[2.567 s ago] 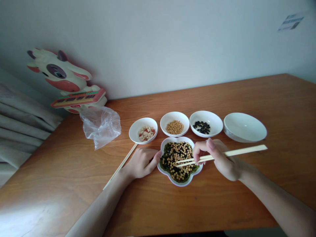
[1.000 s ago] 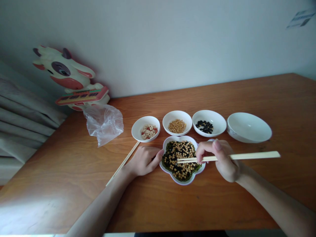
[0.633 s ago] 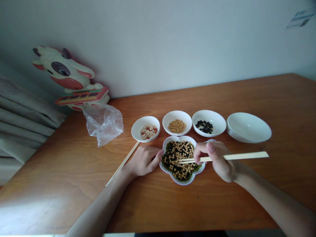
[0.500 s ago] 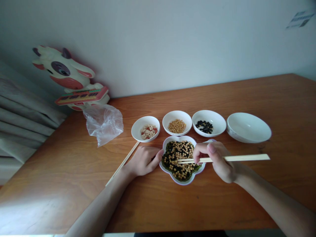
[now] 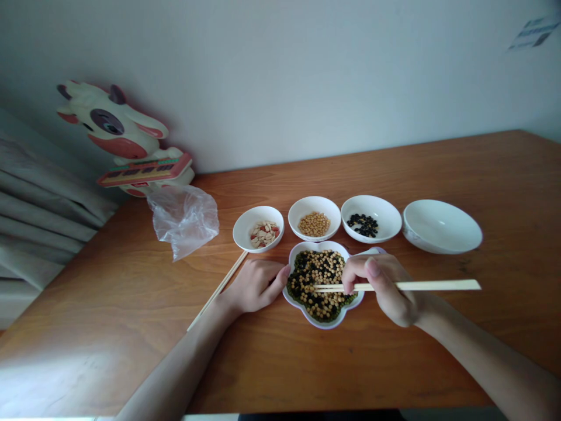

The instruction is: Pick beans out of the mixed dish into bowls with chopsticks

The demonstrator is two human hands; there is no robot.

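My right hand [image 5: 385, 286] is closed on a pair of pale chopsticks [image 5: 438, 285], whose tips reach into the beans on a flower-shaped plate [image 5: 324, 325]. Yellow, black and small green beans lie mixed on it. Curled at the plate's left rim, my left hand [image 5: 258, 285] touches the edge with its thumb; whether its fingers pinch the rim is hidden. Behind the plate stand white bowls: one with pale and reddish pieces [image 5: 239, 227], one with yellow beans [image 5: 295, 209], one with black beans [image 5: 391, 223], and a larger one [image 5: 442, 228] with nothing visible inside.
A second pair of chopsticks [image 5: 219, 287] lies slanting beside my left wrist, partly under the forearm. Further left are a crumpled clear plastic bag [image 5: 186, 219] and a cow-shaped toy keyboard [image 5: 144, 171] against the wall. A grey curtain [image 5: 39, 216] hangs at the far left.
The rear ends of the held chopsticks have dropped slightly, and my right hand has shifted a little. The tips are still among the beans. My left hand has not moved.
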